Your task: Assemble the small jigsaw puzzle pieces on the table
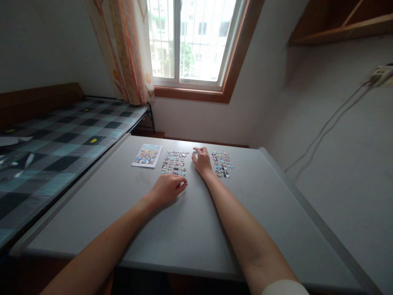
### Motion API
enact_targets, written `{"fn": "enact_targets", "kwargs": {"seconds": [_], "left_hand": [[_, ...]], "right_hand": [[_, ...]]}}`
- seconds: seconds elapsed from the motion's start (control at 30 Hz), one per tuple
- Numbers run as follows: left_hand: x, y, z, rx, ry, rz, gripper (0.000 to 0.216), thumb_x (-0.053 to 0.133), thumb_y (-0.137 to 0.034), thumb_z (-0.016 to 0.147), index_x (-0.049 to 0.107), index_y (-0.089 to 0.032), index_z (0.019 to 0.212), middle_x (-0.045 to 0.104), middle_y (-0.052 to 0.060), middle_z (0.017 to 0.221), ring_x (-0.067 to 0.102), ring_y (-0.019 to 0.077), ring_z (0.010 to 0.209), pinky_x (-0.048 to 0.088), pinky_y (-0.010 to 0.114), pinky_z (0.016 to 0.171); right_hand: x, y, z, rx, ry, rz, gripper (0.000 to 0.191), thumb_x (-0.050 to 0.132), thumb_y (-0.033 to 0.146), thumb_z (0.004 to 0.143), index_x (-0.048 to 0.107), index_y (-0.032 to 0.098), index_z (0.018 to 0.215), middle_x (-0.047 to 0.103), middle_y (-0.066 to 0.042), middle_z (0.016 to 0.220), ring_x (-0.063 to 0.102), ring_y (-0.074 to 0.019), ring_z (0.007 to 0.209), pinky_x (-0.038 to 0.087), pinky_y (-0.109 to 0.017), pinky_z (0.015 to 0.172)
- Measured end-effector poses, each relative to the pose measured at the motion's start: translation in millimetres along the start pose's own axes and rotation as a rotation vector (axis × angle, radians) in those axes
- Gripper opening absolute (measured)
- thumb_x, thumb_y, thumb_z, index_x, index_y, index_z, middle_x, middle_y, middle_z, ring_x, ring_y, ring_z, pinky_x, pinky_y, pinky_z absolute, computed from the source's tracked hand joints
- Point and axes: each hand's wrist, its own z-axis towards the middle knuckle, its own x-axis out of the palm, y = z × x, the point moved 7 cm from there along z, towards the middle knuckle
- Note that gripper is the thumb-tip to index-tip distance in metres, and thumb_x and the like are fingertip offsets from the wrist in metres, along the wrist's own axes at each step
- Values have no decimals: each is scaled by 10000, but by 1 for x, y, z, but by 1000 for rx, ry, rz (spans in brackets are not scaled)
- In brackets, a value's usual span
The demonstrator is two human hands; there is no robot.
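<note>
I'm in a bedroom, by the look of it: a checked mattress (73, 131) fills the left side, a flowered curtain (125, 53) hangs upper left of centre.

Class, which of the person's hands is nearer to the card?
Left: the left hand is right of the card, toward the person; the right hand is farther right, past a patch of puzzle pieces.

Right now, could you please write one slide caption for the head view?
Right hand between two groups of puzzle pieces, left hand nearby, on a pale table.
</note>
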Motion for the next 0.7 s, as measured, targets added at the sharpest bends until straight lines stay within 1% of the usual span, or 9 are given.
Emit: {"fn": "enact_targets", "kwargs": {"seconds": [0.03, 0.1, 0.23, 0.33, 0.4, 0.53, 0.63, 0.7], "left_hand": [[0, 0, 0, 4, 2, 5, 250, 464, -325, 885, 690, -223, 851, 648, 5, 660, 541, 112, 569, 319, 226, 560], [0, 0, 0, 12, 8, 10, 253, 464, -329, 886, 691, -226, 843, 645, 2, 657, 540, 112, 571, 314, 227, 557], [1, 0, 0, 13, 15, 5, 258, 461, -334, 890, 690, -224, 847, 640, -1, 650, 535, 107, 564, 313, 224, 559], [2, -1, 0, 19, 19, -5, 264, 457, -336, 893, 689, -221, 842, 638, -2, 646, 539, 107, 568, 316, 223, 566], [2, -1, -1, 22, 23, -11, 266, 456, -336, 894, 689, -221, 837, 639, -2, 646, 539, 108, 567, 317, 223, 567], [2, -1, -1, 16, 24, -20, 263, 460, -337, 894, 693, -225, 842, 642, 0, 645, 537, 109, 561, 318, 222, 566], [1, -1, 0, 16, 23, -18, 260, 464, -333, 892, 694, -223, 840, 648, 1, 651, 539, 109, 563, 318, 220, 566], [0, -1, 0, 18, 21, -6, 254, 468, -328, 890, 694, -222, 843, 652, 0, 657, 544, 108, 570, 316, 220, 564]], "right_hand": [[3, 8, -2, -80, 44, 0, 350, 450, 224, 872, 570, 190, 1200, 496, -101, 1047, 519, -182, 903, 412, -292, 862], [8, 17, -5, -165, 114, -8, 361, 453, 215, 875, 558, 226, 1221, 478, -87, 1073, 524, -163, 858, 426, -285, 831], [14, 21, -6, -198, 188, -27, 368, 470, 211, 875, 564, 258, 1228, 463, -71, 1072, 527, -141, 816, 428, -288, 838], [16, 20, -5, -195, 241, -34, 338, 451, 207, 889, 612, 289, 1174, 460, -62, 1069, 530, -132, 824, 418, -293, 863], [17, 20, -5, -193, 262, -31, 318, 437, 210, 898, 646, 287, 1125, 462, -64, 1060, 533, -134, 839, 413, -296, 874], [17, 21, -5, -187, 257, -1, 293, 449, 217, 894, 669, 273, 1079, 463, -64, 1045, 532, -139, 862, 413, -292, 878], [15, 18, -5, -166, 216, 74, 290, 450, 214, 889, 661, 254, 1084, 463, -61, 1030, 529, -113, 771, 431, -282, 845], [12, 15, -5, -153, 167, 174, 309, 465, 213, 874, 622, 229, 1139, 472, -61, 1007, 516, -98, 700, 449, -282, 813]]}}
